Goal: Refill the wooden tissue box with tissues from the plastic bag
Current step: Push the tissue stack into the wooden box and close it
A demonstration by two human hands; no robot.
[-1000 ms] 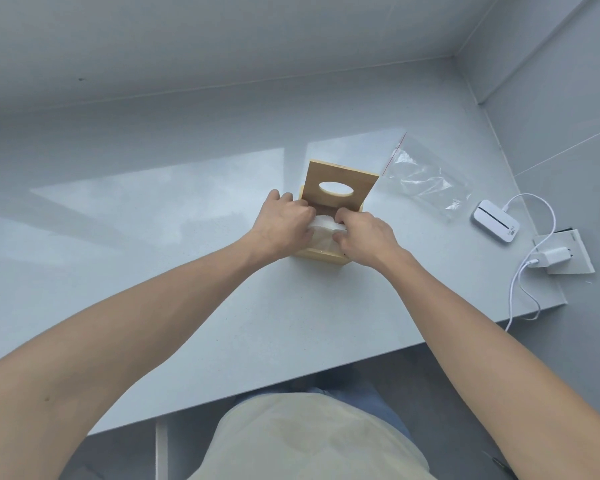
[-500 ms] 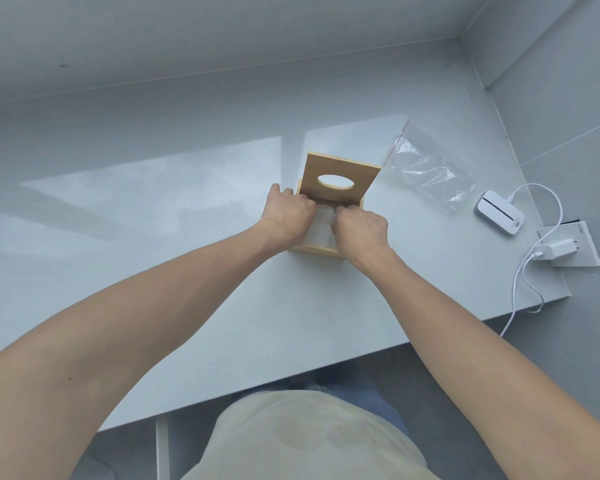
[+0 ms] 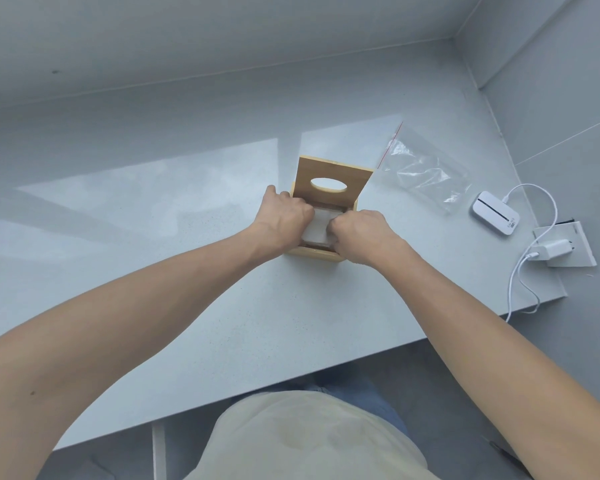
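A wooden tissue box (image 3: pixel 313 253) stands on the grey counter with its lid (image 3: pixel 333 176) raised upright; the lid has an oval slot. A white stack of tissues (image 3: pixel 321 227) lies inside the open box. My left hand (image 3: pixel 284 218) curls over the left side of the stack, fingers down inside the box. My right hand (image 3: pixel 361 233) curls over the right side in the same way. Both press on the tissues. A clear plastic bag (image 3: pixel 426 171) with a red zip strip lies flat and looks empty, to the right of the box.
A small white device (image 3: pixel 496 213) with a cable lies right of the bag. A white charger (image 3: pixel 555 249) sits in a wall-plate socket at the counter's right end. Walls close the counter at the back and right. The counter's front edge (image 3: pixel 291 379) runs just before my body.
The tissue stack has sunk lower into the box under both hands. My fingers have curled further down over its sides.
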